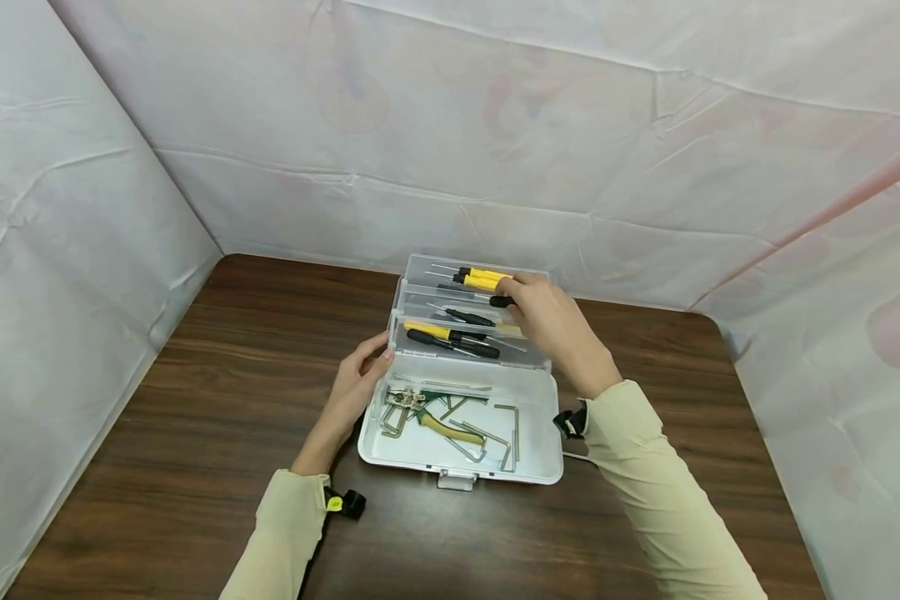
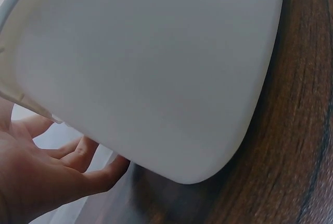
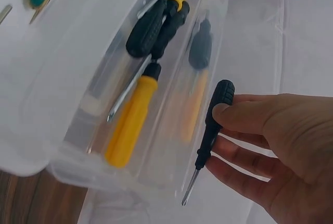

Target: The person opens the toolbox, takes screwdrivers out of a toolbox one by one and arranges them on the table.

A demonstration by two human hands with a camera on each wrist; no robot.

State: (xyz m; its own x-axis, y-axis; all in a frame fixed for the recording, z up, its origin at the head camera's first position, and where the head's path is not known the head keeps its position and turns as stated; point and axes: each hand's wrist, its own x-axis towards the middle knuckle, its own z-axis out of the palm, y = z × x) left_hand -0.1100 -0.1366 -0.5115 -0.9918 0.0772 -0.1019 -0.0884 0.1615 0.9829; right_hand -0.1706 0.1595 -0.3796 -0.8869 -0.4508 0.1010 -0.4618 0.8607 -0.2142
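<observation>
My right hand (image 1: 551, 321) pinches a black-handled screwdriver (image 3: 209, 125) between thumb and fingers, above the clear tiered trays (image 1: 480, 360). Its metal tip points downward in the right wrist view. Several yellow and black screwdrivers (image 3: 132, 122) lie in the tray compartments. At the left end of the white toolbox (image 1: 461, 468), my left hand (image 1: 348, 396) touches the edge with loosely bent, spread fingers. The left wrist view shows the outer side wall (image 2: 156, 67) with fingers against its edge. In the box lie green-and-yellow-handled pliers (image 1: 450, 429) and several hex keys (image 1: 516, 433).
The opened toolbox stands on a dark wood table (image 1: 195, 433), its latch (image 1: 456, 481) facing the person. A pale curtain (image 1: 450, 125) hangs behind the table and along both sides. A white cable (image 1: 579, 457) lies right of the box.
</observation>
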